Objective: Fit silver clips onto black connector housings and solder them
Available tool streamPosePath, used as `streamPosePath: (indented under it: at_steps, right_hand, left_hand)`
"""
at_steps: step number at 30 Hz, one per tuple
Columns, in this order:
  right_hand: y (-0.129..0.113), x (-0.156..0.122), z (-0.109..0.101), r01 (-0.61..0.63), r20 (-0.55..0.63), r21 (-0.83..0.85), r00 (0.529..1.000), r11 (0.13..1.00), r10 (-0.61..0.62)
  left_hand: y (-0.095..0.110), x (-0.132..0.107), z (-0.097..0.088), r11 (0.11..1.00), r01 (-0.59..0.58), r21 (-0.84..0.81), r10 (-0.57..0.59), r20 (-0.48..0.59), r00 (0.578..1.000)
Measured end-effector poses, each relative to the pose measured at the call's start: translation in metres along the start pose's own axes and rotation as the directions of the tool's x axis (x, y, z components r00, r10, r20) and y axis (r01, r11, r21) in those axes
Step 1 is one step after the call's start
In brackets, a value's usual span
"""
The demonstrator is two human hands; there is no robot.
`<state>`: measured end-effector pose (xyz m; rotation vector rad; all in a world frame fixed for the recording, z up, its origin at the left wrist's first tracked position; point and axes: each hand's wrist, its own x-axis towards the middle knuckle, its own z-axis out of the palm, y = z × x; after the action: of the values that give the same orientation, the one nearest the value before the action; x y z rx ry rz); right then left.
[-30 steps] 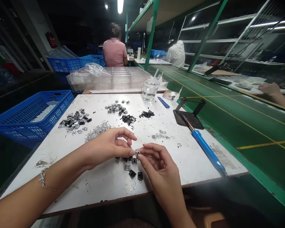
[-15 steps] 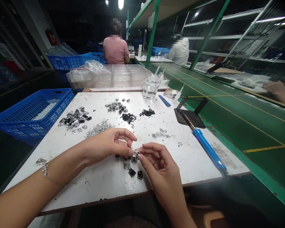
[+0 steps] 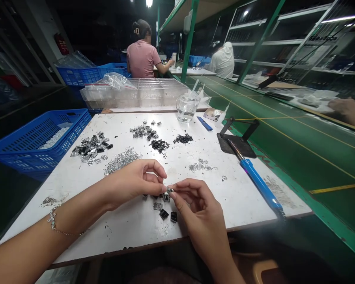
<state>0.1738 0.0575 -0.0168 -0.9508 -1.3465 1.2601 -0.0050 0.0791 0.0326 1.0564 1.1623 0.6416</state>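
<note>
Over the white table (image 3: 130,232), my left hand (image 3: 139,179) and my right hand (image 3: 199,207) meet fingertip to fingertip. Between them is a small clear-and-metal part (image 3: 169,190); the right thumb and forefinger pinch it, and the left thumb and forefinger close on its other side. Fingers cover much of it. Just below lie several small square parts, among them a black one (image 3: 163,214) and a clear one (image 3: 157,206). Beyond my left hand spreads a heap of thin metal springs or wires (image 3: 124,157); a smaller wire heap (image 3: 202,165) lies past my right hand.
Piles of black bits (image 3: 159,146) and clear-black square parts (image 3: 91,148) lie farther back. A blue soldering iron (image 3: 260,183) rests on a black stand (image 3: 236,146) at right. A glass cup (image 3: 187,108) stands behind. Left is a blue crate (image 3: 38,142). Two people sit beyond.
Both hands stay almost in place around the small part, with only slight finger shifts. The person in pink has turned and stretched an arm to the right. The view has shifted slightly.
</note>
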Motion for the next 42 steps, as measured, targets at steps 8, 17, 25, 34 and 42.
streamPosePath:
  at_steps: [8,17,25,34,42]
  right_hand:
    - [0.001,0.002,-0.003,-0.034,-0.018,0.065,0.999,0.997,0.036]
    - [0.001,0.007,-0.009,-0.161,0.003,0.166,0.987,0.973,0.163]
    - [0.002,0.011,-0.013,-0.203,-0.008,0.263,0.977,0.943,0.213]
    - [-0.017,0.004,-0.017,-0.122,-0.037,0.012,0.992,0.993,0.122]
    - [-0.047,0.032,-0.177,0.138,0.150,-0.989,0.944,-0.061,-0.295]
  left_hand:
    - [-0.002,0.000,0.004,0.995,-0.099,0.021,0.099,0.002,0.995]
    - [0.002,-0.005,0.007,0.928,-0.301,0.218,0.305,0.018,0.952]
    - [0.004,-0.007,0.009,0.615,-0.474,0.630,0.564,0.069,0.823]
    - [-0.009,-0.009,0.015,0.270,-0.524,0.808,0.703,0.206,0.680]
    - [0.006,-0.011,0.007,0.780,-0.409,0.473,0.512,-0.107,0.852]
